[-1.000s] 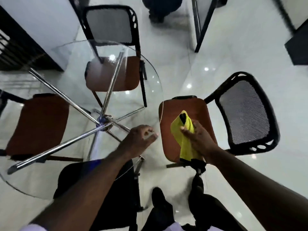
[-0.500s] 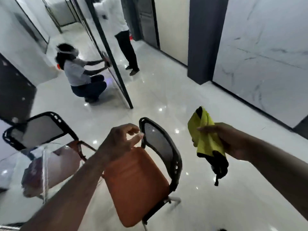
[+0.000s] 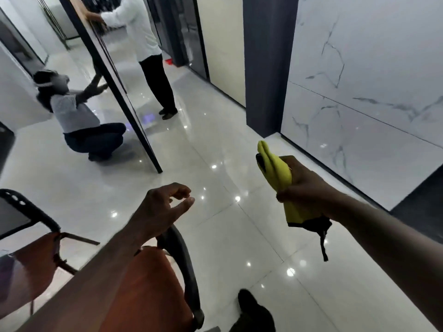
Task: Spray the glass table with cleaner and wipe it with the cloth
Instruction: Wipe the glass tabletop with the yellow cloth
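Note:
My right hand [image 3: 309, 188] grips a yellow cloth [image 3: 278, 173] with a black edge and a dangling black strap, held up over the floor at the right. My left hand [image 3: 163, 209] hovers empty above an orange chair, its fingers curled loosely and apart. Only a sliver of the glass table [image 3: 9, 267] shows at the lower left edge. No spray bottle is in view.
An orange chair with a black frame [image 3: 148, 288] stands below my left arm, another [image 3: 31, 262] at the left. A person crouches [image 3: 81, 116] by a dark glass panel [image 3: 115, 87], and another person stands [image 3: 153, 56] behind it. Marble wall at right, glossy tiled floor between.
The view has swung up and away from the glass table toward the hallway. Both hands kept their hold and pose; the cloth stays in my right hand.

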Motion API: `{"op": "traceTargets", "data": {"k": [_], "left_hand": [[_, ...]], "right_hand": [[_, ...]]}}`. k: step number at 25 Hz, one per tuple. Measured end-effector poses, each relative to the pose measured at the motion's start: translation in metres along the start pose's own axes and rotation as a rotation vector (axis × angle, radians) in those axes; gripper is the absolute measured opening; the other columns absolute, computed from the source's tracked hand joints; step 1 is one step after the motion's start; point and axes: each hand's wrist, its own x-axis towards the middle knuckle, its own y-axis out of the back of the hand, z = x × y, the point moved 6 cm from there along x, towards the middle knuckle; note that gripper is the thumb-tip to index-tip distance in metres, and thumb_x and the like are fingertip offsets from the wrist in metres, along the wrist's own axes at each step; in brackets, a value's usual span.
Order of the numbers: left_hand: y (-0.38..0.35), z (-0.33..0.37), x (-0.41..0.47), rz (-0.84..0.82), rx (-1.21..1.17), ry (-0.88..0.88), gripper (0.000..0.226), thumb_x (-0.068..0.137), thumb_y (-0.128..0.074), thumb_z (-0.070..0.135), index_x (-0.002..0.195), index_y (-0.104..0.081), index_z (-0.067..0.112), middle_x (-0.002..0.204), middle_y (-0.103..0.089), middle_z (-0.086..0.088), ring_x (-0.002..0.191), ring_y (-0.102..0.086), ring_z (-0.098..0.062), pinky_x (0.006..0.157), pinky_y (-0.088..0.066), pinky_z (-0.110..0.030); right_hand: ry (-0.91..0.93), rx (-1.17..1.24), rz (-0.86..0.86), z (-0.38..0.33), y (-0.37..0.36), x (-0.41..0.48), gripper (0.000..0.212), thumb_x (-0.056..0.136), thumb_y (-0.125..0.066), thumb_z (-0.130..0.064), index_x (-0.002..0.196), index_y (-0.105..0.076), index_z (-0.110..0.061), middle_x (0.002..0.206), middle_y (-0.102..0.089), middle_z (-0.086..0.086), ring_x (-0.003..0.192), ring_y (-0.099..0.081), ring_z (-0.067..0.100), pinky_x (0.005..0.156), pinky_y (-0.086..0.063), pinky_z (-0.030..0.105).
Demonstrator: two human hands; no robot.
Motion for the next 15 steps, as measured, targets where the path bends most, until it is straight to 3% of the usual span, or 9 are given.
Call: {"op": "traceTargets", "data": {"k": [5,9,13,15], "left_hand": [[-0.009,-0.043,0.092,0.065,-0.024,0.037,0.017,0.091,-0.078,0.04,0.105,-0.074,0.032,0.101,-0.074,0.02,0.103,-0.069,-0.002,0.092,-0.056,-0.031],[0.029,-0.068,0.15,0.172,-0.025,0.112,0.016,0.09,-0.079,0.037,0.105,-0.074,0.033,0.101,-0.074,0.022,0.102,-0.069,-0.001,0.092,-0.056,-0.028],[0.066,-0.106,0.186,0.293,-0.033,0.221,0.017,0.09,-0.08,0.033,0.106,-0.074,0.031,0.1,-0.074,0.022,0.101,-0.07,-0.003,0.092,-0.056,-0.028],[0.08,-0.133,0.199,0.361,-0.026,0.299,0.02,0.09,-0.08,0.034,0.108,-0.075,0.031,0.102,-0.075,0.02,0.102,-0.07,-0.003,0.093,-0.057,-0.03]], "right_hand": [[0.068,-0.122,-0.02,-0.036,0.005,0.136,0.098,0.062,-0.076,-0.027,0.152,-0.04,-0.039,0.116,-0.067,0.006,0.095,-0.064,0.016,0.071,-0.049,0.029],[0.215,-0.222,-0.093,-0.084,0.001,0.227,0.101,0.068,-0.081,-0.022,0.155,-0.035,-0.044,0.124,-0.061,0.004,0.1,-0.062,0.02,0.071,-0.046,0.025],[0.302,-0.223,-0.235,-0.127,-0.028,0.323,0.096,0.079,-0.08,-0.002,0.155,-0.037,-0.041,0.123,-0.063,0.001,0.096,-0.061,0.006,0.07,-0.047,0.026],[0.342,-0.225,-0.313,-0.147,-0.056,0.376,0.096,0.077,-0.082,-0.006,0.155,-0.038,-0.04,0.124,-0.063,0.001,0.097,-0.063,0.017,0.072,-0.047,0.029]]}}
